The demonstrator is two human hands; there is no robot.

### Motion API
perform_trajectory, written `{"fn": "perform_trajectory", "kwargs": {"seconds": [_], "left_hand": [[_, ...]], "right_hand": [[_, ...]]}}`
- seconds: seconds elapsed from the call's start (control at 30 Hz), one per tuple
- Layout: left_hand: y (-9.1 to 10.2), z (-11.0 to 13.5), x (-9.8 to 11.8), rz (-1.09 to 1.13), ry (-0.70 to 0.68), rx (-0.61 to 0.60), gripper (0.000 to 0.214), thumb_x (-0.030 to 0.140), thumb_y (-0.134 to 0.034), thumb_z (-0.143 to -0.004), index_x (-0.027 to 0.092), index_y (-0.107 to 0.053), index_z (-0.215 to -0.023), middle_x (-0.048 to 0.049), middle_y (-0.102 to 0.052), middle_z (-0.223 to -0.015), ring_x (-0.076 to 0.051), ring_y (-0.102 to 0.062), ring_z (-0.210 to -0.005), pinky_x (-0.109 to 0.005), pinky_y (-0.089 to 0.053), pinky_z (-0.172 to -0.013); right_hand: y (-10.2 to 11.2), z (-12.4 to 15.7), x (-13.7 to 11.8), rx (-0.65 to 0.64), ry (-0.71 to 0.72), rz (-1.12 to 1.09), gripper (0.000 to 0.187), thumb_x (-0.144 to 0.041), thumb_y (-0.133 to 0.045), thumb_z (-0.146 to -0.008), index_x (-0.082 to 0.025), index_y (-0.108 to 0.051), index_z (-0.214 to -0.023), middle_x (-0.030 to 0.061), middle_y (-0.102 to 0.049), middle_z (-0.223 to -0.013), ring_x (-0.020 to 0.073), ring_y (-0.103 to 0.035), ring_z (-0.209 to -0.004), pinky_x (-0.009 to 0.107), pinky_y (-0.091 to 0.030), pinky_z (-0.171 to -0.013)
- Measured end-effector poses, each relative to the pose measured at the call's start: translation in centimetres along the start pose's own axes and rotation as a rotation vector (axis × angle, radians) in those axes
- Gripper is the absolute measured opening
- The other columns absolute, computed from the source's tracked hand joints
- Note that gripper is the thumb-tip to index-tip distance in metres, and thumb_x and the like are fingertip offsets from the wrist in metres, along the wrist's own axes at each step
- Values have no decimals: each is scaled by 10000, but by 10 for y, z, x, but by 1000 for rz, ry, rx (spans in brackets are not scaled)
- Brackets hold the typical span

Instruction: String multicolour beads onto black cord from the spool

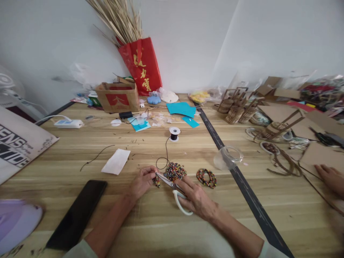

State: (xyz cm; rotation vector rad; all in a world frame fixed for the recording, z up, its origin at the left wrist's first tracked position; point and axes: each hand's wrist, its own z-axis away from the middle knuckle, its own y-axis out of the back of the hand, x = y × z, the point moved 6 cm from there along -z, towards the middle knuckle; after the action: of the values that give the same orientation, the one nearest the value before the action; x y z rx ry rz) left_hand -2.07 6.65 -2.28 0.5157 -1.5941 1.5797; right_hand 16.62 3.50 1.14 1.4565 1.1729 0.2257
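Observation:
My right hand (195,197) grips white-handled scissors (178,202), with the blades pointing left toward my other hand. In a pinch, my left hand (142,181) holds a short string of colourful beads (157,182) that dangles below the fingers. The scissor tips meet the left fingertips; whether the blades are closed on the cord I cannot tell. Just behind the blades lies a heap of loose multicoloured beads (175,171). A finished-looking coil of beaded strands (206,178) rests to the right. Dark cord runs from a spool (174,134) down to the bead heap.
A black phone (77,215) and a white paper (116,161) lie on the left. To the right stand a clear plastic jar (228,157) and small woven baskets (236,109). Another person's hand (331,178) rests at the far right. A cardboard box (117,98) sits behind.

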Motion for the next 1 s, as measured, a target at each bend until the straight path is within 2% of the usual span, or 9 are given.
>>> {"fn": "perform_trajectory", "kwargs": {"seconds": [0.13,0.3,0.57,0.87,1.0], "left_hand": [[-1,1,0,-26,11,17,300,295,-877,-606,105,-684,-734,-9,-625,-674,-112,-588,-605,-205,-485,-558],[-3,0,-1,-17,21,-2,312,306,-885,-597,106,-682,-726,-8,-624,-661,-116,-595,-605,-203,-483,-558],[1,1,-5,1,45,6,313,280,-891,-596,102,-704,-773,-25,-660,-701,-122,-612,-634,-207,-489,-582],[-6,1,-9,3,56,-24,312,283,-896,-581,99,-713,-755,-33,-663,-682,-135,-612,-622,-218,-485,-579],[-6,2,-8,19,50,-2,301,266,-893,-586,102,-719,-770,-32,-663,-684,-138,-612,-619,-219,-478,-572]], "right_hand": [[4,-1,1,-29,-44,69,348,-185,-558,-901,-194,-499,-1244,82,-608,-1028,206,-637,-881,283,-551,-698],[11,-2,-2,-9,-31,82,338,-201,-523,-919,-197,-505,-1256,89,-609,-1058,196,-642,-897,278,-554,-714],[9,-1,-1,-23,-24,66,434,-208,-555,-908,-195,-443,-1327,100,-589,-1074,207,-630,-882,307,-558,-734],[9,-3,-4,-32,-21,78,400,-233,-547,-917,-185,-460,-1304,105,-586,-1078,209,-629,-880,310,-560,-730],[5,-3,-3,-49,-28,119,387,-248,-545,-919,-180,-470,-1293,108,-594,-1083,213,-639,-871,308,-563,-703]]}}
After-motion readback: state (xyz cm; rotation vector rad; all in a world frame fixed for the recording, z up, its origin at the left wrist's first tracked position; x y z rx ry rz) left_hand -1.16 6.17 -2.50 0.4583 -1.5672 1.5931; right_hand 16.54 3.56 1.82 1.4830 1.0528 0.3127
